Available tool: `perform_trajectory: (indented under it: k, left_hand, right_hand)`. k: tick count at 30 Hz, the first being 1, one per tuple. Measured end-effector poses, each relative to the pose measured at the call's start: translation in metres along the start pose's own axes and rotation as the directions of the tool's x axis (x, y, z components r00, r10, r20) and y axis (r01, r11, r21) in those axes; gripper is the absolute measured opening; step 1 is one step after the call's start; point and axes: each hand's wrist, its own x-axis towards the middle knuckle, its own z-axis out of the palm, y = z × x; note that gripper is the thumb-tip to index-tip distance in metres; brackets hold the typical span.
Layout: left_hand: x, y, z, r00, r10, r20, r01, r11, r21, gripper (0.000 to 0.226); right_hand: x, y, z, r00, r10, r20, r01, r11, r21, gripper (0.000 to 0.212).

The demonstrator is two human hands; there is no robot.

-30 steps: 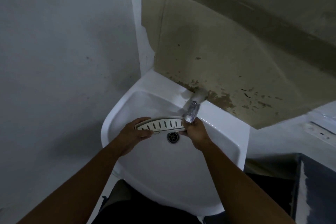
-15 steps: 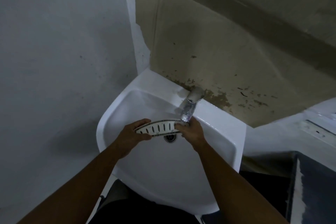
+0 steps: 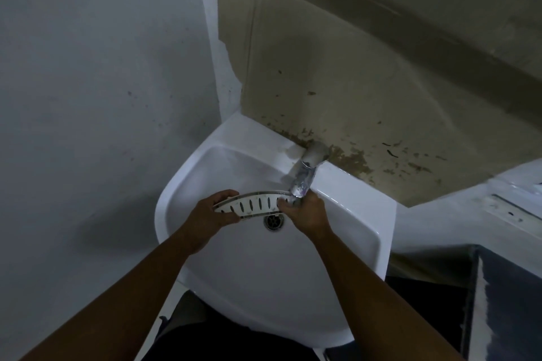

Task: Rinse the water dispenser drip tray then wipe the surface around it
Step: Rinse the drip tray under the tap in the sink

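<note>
Head view: one slotted drip tray (image 3: 252, 204) over one white sink (image 3: 264, 287), just above one drain (image 3: 273, 221) — two hands on it: left hand (image 3: 211, 214) grips left end, right hand (image 3: 305, 214) pinches right end under one tap (image 3: 303, 179).

Stained brown cardboard sheet (image 3: 337, 67), torn at its left edge, standing at the far side. Grey scuffed wall (image 3: 102, 82) at left. White ledge (image 3: 469, 214) at right, dark panel (image 3: 513, 302) near right, just beside it.
</note>
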Motion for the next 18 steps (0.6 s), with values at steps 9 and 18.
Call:
perform_trajectory:
  k: [9,18]
  left_hand:
    - [-0.0032,-0.0109,0.0073,0.999,-0.031,0.034,0.035,0.993,-0.112,0.048]
    - [-0.0059,-0.0101,-0.0019,0.991,-0.047,-0.122,0.042,0.998,-0.048,0.037]
  right_hand:
    - [0.005,-0.0081,-0.01,0.998,0.009,0.055,-0.009,1.0,0.006,0.024]
    - [0.003,-0.0074,-0.0033,0.996,0.09,0.017,-0.09,0.921,0.38,0.018]
